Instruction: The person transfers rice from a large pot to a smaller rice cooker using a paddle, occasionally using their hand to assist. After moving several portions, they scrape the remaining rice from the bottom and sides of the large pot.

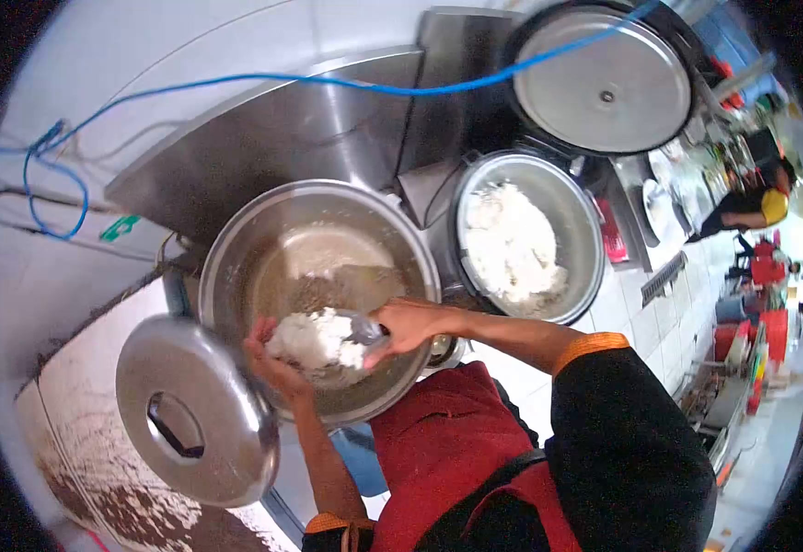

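Observation:
Over the large metal pot (pixel 222 267), my left hand (pixel 280 370) is cupped against the left side of a heap of white cooked rice (pixel 309 339). From the right, my right hand (pixel 412 324) grips a greyish see-through scoop (pixel 365 329), whose far part is hidden by the rice. Below both hands, the pot's bottom shows brownish residue and stray grains. Close to my left forearm, a round steel lid (pixel 236 405) with a dark handle leans at the pot's lower left rim.
A rice cooker pot (pixel 578 221) holding more white rice stands to the right, with its raised lid (pixel 604 87) behind. A blue cable (pixel 401 90) crosses the wall. Another person (pixel 753 207) stands far right.

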`<state>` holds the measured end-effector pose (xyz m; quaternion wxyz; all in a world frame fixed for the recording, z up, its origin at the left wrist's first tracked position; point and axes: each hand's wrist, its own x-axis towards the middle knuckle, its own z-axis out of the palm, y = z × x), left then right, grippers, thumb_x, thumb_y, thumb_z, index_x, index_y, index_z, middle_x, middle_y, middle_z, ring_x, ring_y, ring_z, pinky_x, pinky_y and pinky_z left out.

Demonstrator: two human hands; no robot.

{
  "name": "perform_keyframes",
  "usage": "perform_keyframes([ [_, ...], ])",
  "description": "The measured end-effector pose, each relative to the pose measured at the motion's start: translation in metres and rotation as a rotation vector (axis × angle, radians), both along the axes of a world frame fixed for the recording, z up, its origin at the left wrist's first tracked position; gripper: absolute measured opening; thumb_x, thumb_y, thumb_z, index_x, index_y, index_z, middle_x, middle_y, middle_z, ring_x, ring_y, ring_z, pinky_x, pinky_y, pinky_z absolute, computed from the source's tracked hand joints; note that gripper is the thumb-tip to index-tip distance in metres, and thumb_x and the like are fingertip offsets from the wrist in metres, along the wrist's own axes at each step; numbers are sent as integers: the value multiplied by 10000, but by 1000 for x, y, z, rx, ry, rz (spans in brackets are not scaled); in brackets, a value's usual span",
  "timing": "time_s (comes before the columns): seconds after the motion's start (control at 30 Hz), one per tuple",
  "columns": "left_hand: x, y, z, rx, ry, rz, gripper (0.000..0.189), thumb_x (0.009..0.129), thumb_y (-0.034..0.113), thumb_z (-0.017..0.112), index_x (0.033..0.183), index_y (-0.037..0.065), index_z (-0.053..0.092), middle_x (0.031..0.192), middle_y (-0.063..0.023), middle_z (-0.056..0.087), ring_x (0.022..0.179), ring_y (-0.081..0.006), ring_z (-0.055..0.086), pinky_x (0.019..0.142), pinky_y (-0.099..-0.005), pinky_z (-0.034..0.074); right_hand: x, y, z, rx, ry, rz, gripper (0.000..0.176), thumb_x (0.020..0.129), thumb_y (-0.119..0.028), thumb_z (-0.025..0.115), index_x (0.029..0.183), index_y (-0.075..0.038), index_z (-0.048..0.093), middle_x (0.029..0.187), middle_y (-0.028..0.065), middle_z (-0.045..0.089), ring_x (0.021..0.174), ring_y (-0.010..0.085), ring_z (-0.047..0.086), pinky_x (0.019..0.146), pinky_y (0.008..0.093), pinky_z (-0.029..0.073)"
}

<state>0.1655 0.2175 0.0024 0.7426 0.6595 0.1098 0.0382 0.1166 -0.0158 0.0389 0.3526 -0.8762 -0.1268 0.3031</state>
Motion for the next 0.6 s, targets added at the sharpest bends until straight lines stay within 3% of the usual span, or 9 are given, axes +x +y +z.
perform_keyframes([
  [0.1,0,-15,41,29,9,-53,626,943,507,291,1129,-41,529,1037,-138,571,955,-219,536,868,-354,418,-9,-11,32,54,-61,-41,782,678,-701,581,797,70,624,777,274,616,766,363,629,735,431,488],
  [0.17,-5,-44,89,191,-88,-45,631,941,513,294,1161,-38,510,1058,-144,566,961,-222,536,864,-350,423,-19,-26,46,40,-197,-116,799,688,-705,568,797,85,620,765,279,610,761,370,626,730,426,490],
  [0.23,-5,-70,107,202,-166,-110,646,940,522,271,1183,-33,495,1086,-153,557,994,-231,535,883,-350,424,-31,-54,75,69,-194,-173,810,683,-713,566,818,83,624,771,275,613,768,378,624,732,427,489],
  [0.3,-11,-111,133,-58,-135,-172,636,944,512,259,1184,-28,495,1106,-162,553,1034,-235,529,916,-352,416,-52,-90,99,59,-228,-230,806,681,-714,566,859,70,622,777,266,617,770,372,625,722,429,486],
  [0.37,-23,-162,149,-128,-235,-289,637,946,511,244,1189,-21,496,1124,-165,549,1058,-237,524,937,-350,409,-80,-132,126,139,-347,-344,799,689,-711,558,899,59,610,758,263,613,759,364,627,710,438,485],
  [0.43,-34,-213,152,-213,-199,-443,701,927,574,204,1184,-3,509,1139,-125,570,1067,-229,529,927,-356,396,-112,-175,151,-165,-317,-395,779,690,-704,563,914,40,610,755,245,618,726,366,627,688,438,490],
  [0.5,-41,-262,125,-218,-313,-589,692,940,549,163,1176,2,516,1150,-122,576,1086,-236,523,971,-360,352,-146,-208,172,-413,-296,-445,732,717,-662,570,928,38,591,744,217,623,681,377,622,646,433,496],
  [0.57,-54,-295,109,109,-509,-785,691,942,543,145,1179,11,519,1139,-138,583,1109,-246,503,1008,-364,303,-181,-231,160,-538,-313,-478,676,749,-612,568,940,36,578,745,203,622,663,372,621,623,424,498],
  [0.6,-61,-309,97,43,-268,-823,724,935,561,161,1198,-25,496,1160,-167,566,1115,-248,500,1008,-360,309,-197,-239,147,-664,-326,-509,619,781,-562,566,951,33,565,745,190,622,644,367,620,600,416,500],
])
